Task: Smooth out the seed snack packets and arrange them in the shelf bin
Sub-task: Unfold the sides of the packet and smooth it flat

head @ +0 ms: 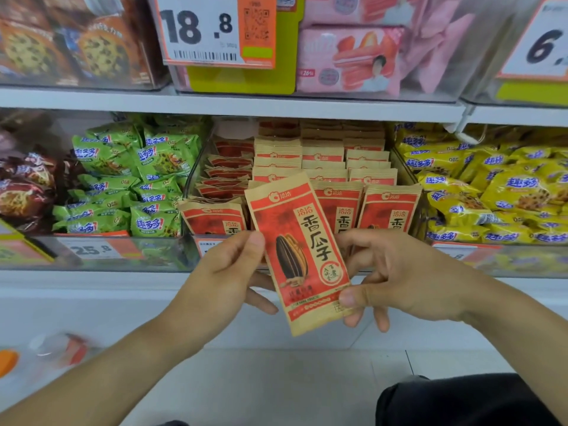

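Head view: a person's two hands hold one flat kraft-paper seed packet with a red sunflower-seed label (299, 256) at centre, just in front of the clear plastic shelf bin (196, 179); left hand (221, 278) pinches its edge at 9 o'clock, thumb on front; right hand (396, 278) pinches the corner at 4 o'clock, fingers curled behind. To smooth it well, I judge the thumbs should draw outward, flattening creases, before it is slotted upright. Counted: one packet held; three front packets in the bin at 12 o'clock, with rows behind too overlapped to count.
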The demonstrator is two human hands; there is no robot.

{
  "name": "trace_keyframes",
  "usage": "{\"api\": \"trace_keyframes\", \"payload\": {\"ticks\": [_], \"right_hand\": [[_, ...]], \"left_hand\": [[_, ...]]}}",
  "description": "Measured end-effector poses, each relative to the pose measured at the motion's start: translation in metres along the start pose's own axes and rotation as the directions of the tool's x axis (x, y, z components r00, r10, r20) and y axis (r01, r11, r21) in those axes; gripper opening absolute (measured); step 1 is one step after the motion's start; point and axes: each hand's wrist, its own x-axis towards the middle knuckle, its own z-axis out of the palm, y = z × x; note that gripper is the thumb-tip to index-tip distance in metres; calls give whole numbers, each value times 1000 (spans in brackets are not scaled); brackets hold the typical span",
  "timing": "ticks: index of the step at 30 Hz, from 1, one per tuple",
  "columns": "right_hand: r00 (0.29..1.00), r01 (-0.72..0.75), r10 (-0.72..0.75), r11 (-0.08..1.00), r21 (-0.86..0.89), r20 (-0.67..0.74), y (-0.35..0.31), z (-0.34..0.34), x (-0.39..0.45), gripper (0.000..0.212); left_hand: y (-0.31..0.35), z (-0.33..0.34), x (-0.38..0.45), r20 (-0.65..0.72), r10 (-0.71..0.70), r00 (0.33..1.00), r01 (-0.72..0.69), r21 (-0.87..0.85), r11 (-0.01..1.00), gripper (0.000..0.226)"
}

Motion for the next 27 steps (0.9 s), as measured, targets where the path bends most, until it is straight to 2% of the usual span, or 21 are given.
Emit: {"api": "trace_keyframes", "payload": {"ticks": [5,11,13,15,17,18,22,27], "right_hand": [[993,-118,119,992,-50,10,5,-3,1,44],[992,-125,124,988,-86,-10,8,-2,4,37],[988,-126,110,981,-147,-111,9,-1,4,39],[957,-86,19,972,-220,-289,9,0,6,37],[895,33,-128,974,-223,-428,5,5,6,22],[876,96,-181,974,-206,-447,2,9,6,18],[896,227,-269,961,-158,-353,-8,37,4,32],[910,183,-265,947,-265,-318,-4,53,10,31]], "left_hand": [[2,-5,1,-115,86,990,-86,-2,996,20],[7,-3,0,-184,180,966,-179,26,984,14],[7,-3,0,-213,188,959,-178,63,982,12],[7,-3,0,-223,183,958,-167,87,982,12],[7,-2,0,-212,185,960,-164,112,980,16],[6,0,-1,-199,189,962,-166,129,978,16],[5,8,-4,-118,255,960,-223,234,946,11],[4,13,-9,-24,303,953,-276,348,896,16]]}}
